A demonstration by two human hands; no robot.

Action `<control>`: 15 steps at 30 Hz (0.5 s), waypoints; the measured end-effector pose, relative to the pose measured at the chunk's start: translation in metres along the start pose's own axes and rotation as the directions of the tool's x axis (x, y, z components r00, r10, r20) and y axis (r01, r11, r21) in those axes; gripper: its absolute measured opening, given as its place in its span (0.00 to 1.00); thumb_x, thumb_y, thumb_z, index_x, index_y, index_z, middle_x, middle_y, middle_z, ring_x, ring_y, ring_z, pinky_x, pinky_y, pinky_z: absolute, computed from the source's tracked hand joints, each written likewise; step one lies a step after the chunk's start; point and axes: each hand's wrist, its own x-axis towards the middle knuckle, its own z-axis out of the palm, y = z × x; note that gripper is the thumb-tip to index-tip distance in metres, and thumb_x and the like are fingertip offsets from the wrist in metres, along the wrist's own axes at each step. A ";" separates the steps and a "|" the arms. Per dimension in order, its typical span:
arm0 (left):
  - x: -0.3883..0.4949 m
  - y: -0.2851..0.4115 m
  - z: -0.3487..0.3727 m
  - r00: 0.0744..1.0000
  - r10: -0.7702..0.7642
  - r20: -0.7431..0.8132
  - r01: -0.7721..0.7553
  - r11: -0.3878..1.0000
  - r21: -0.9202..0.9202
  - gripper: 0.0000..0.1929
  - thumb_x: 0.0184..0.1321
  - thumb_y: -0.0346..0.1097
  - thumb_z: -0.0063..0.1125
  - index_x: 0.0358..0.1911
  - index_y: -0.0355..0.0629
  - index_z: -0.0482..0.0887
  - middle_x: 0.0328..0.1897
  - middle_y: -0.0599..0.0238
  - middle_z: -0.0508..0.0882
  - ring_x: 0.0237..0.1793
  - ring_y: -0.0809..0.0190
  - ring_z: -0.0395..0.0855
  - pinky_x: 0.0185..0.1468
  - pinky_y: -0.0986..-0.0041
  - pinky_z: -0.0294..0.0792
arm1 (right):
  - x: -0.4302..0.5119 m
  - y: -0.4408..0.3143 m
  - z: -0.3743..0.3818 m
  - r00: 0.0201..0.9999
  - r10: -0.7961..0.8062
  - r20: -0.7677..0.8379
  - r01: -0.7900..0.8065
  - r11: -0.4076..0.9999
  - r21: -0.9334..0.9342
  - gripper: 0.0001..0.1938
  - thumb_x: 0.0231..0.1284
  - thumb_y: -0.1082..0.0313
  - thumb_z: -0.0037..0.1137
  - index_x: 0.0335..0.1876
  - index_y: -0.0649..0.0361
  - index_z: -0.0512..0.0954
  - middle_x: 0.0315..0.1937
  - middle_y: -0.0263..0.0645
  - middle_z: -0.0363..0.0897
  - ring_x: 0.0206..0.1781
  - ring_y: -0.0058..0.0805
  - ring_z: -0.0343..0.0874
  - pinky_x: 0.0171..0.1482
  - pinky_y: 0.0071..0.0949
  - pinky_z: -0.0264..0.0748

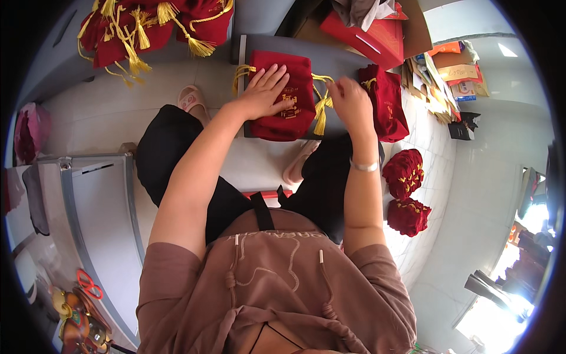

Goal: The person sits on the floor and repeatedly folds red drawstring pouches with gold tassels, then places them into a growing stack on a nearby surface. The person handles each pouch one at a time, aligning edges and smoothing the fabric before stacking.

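A dark red velvet drawstring pouch [269,126] with gold printed writing lies flat on a grey bench [327,53] before me. My left hand [267,93] rests palm down across it, fingers extended, gripping nothing. Yellow cord shows at both sides of the pouch, and a yellow tassel [320,119] hangs off its right side. Just right of that tassel is my right hand [352,99], slightly blurred, with bent fingers close to the cord. Whether they pinch it is hidden. Beside the right hand, a second red pouch [391,115] lies over the bench's right end.
Several red pouches with yellow tassels [141,31] are heaped on a grey surface at upper left. Two gathered red bundles [403,172] sit by my right leg. A red box [362,37] and a stack of cardboard and papers [433,88] stand at upper right. A white cabinet [106,212] is at left.
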 end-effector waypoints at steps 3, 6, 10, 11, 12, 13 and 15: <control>0.003 -0.004 0.000 1.000 0.007 0.006 -0.007 0.996 -0.087 0.38 0.73 0.62 0.32 0.76 0.42 0.50 0.83 0.59 0.42 0.82 0.57 0.33 0.80 0.63 0.30 | -0.056 -0.020 -0.014 0.976 0.003 0.217 -0.041 0.984 0.172 0.13 0.62 0.60 0.59 0.33 0.65 0.78 0.32 0.49 0.80 0.33 0.48 0.80 0.36 0.38 0.74; 0.007 -0.008 0.003 1.000 0.006 0.015 -0.005 0.995 -0.097 0.38 0.72 0.64 0.30 0.76 0.44 0.52 0.83 0.60 0.43 0.82 0.57 0.34 0.80 0.63 0.30 | -0.088 -0.041 0.000 0.962 -0.163 0.220 0.068 0.921 0.385 0.06 0.61 0.69 0.58 0.37 0.63 0.78 0.36 0.47 0.80 0.40 0.49 0.79 0.44 0.40 0.75; 0.011 -0.010 0.002 1.000 0.009 0.018 -0.007 0.997 -0.075 0.39 0.71 0.66 0.32 0.75 0.45 0.54 0.83 0.60 0.44 0.82 0.57 0.35 0.80 0.63 0.31 | -0.092 -0.051 0.021 0.974 -0.159 -0.162 0.214 0.879 0.425 0.07 0.59 0.74 0.59 0.42 0.63 0.78 0.41 0.45 0.80 0.45 0.47 0.77 0.49 0.37 0.74; 0.010 -0.010 0.001 0.999 -0.005 0.052 0.008 0.998 -0.058 0.39 0.71 0.66 0.32 0.75 0.45 0.54 0.83 0.60 0.45 0.82 0.57 0.35 0.80 0.64 0.31 | -0.089 -0.051 0.024 0.965 -0.161 -0.206 0.238 0.869 0.433 0.08 0.58 0.74 0.60 0.42 0.63 0.78 0.41 0.44 0.80 0.45 0.46 0.77 0.49 0.37 0.74; 0.010 -0.009 0.000 0.999 -0.002 0.048 0.005 0.998 -0.061 0.38 0.71 0.65 0.33 0.76 0.45 0.53 0.83 0.61 0.44 0.82 0.57 0.35 0.80 0.64 0.31 | -0.087 -0.052 0.026 0.955 -0.153 -0.253 0.255 0.861 0.440 0.08 0.58 0.74 0.60 0.42 0.63 0.78 0.41 0.44 0.80 0.45 0.46 0.77 0.49 0.36 0.74; 0.009 -0.007 -0.003 0.997 -0.016 0.074 0.019 0.999 -0.040 0.38 0.71 0.64 0.33 0.76 0.46 0.52 0.83 0.61 0.44 0.82 0.57 0.35 0.80 0.64 0.31 | -0.086 -0.052 0.027 0.960 -0.156 -0.233 0.248 0.858 0.450 0.08 0.57 0.73 0.61 0.41 0.63 0.78 0.40 0.44 0.80 0.44 0.45 0.77 0.49 0.36 0.73; 0.007 -0.004 -0.007 0.995 -0.027 0.098 0.030 0.999 -0.022 0.38 0.71 0.63 0.34 0.76 0.46 0.51 0.83 0.61 0.43 0.82 0.58 0.35 0.80 0.64 0.31 | -0.084 -0.052 0.028 0.970 -0.151 -0.193 0.226 0.854 0.469 0.09 0.55 0.72 0.63 0.40 0.62 0.78 0.38 0.44 0.80 0.43 0.45 0.77 0.49 0.36 0.72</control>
